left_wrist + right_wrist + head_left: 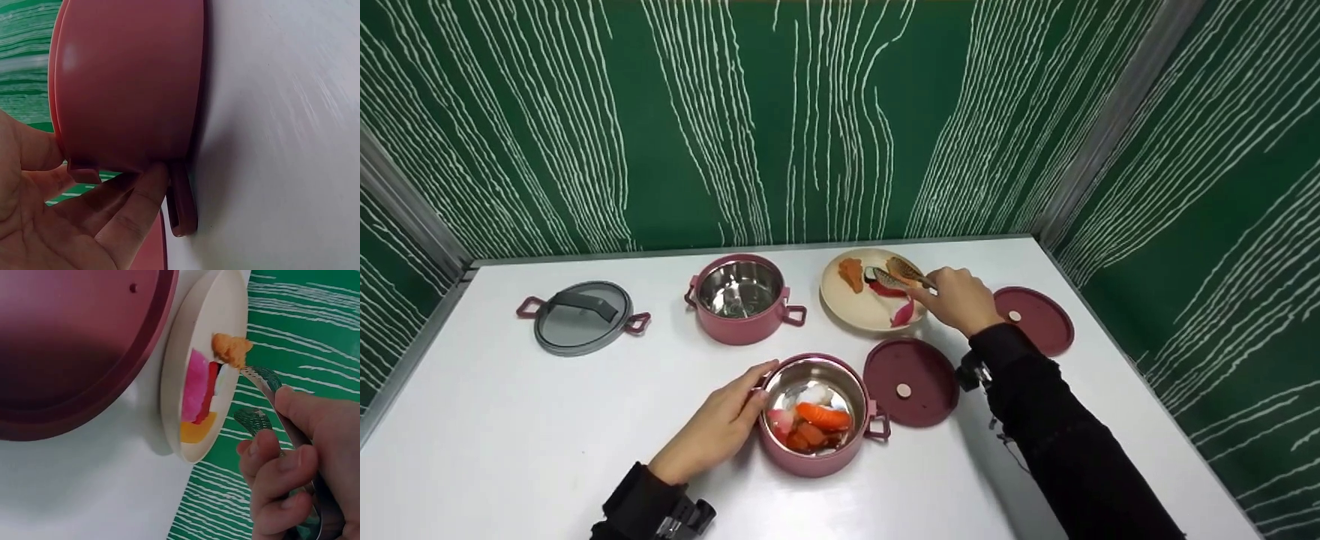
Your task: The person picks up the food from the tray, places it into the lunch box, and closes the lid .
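Note:
My left hand [724,424] grips the side of a dark pink pot [814,466], thumb by the rim and fingers against the wall by the handle [181,211]. Inside the pot lie an orange slice [823,416], darker orange pieces [807,437] and a pink-and-white piece [780,425]. Over a cream plate [844,307], my right hand [966,301] holds metal tongs [256,377] with patterned heads standing apart. One head is right at a browned, fried-looking piece [232,349]. Pink [194,385], red [209,394] and yellow [198,430] pieces also lie on the plate.
A second dark pink pot [741,328], its inside bare metal, stands behind the first. Two maroon lids [911,367] lie at the right, one under my right forearm. A grey lid [583,334] with a handle rests at the left. A green wall [840,150] backs the table.

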`<control>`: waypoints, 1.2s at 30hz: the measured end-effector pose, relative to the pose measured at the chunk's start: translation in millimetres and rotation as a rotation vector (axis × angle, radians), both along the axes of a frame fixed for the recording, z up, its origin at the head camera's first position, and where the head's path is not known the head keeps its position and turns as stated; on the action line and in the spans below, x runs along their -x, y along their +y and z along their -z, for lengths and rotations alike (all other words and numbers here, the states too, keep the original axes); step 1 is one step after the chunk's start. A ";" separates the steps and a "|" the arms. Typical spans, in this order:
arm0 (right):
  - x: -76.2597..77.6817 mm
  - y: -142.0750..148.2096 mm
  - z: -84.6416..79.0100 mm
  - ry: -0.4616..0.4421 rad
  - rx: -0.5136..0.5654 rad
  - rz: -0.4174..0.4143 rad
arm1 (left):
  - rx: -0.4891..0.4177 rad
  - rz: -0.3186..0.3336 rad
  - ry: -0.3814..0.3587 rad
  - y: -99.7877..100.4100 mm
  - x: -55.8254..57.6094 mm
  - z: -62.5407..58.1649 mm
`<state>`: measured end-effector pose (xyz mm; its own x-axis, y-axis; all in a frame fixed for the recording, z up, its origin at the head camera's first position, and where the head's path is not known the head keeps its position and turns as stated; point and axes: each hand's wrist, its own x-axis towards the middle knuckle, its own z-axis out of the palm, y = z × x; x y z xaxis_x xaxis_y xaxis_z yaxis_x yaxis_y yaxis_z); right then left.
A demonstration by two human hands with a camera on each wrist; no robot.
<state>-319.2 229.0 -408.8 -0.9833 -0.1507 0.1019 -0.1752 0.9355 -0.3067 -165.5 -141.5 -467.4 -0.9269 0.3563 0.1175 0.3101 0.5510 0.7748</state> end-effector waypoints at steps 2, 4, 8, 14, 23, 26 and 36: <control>4.6 -1.9 2.9 -0.037 -0.001 0.022 | 0.001 -0.004 -0.010 -0.5 -0.5 -0.2; 8.8 -3.9 4.8 -0.069 -0.005 0.044 | 0.001 -0.006 -0.017 -0.6 -0.4 -0.4; 14.9 -7.7 6.8 -0.085 -0.007 0.086 | -0.004 0.003 -0.018 0.3 0.8 -0.9; 20.6 -17.6 11.2 -0.088 -0.020 0.109 | -0.002 -0.011 -0.008 -0.3 -0.1 -0.5; 23.1 -30.2 19.5 -0.035 -0.055 0.129 | -0.004 0.002 0.006 -0.1 0.6 1.2; 24.7 -32.2 20.5 -0.040 -0.073 0.132 | -0.002 -0.005 -0.003 0.6 1.0 2.1; 27.1 -37.2 20.4 -0.040 -0.067 0.118 | -0.014 -0.002 -0.015 -1.0 2.0 3.4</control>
<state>-346.3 191.9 -429.2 -0.9977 -0.0388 0.0557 -0.0514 0.9676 -0.2471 -167.5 -142.5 -470.8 -0.9294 0.3527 0.1087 0.2973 0.5409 0.7868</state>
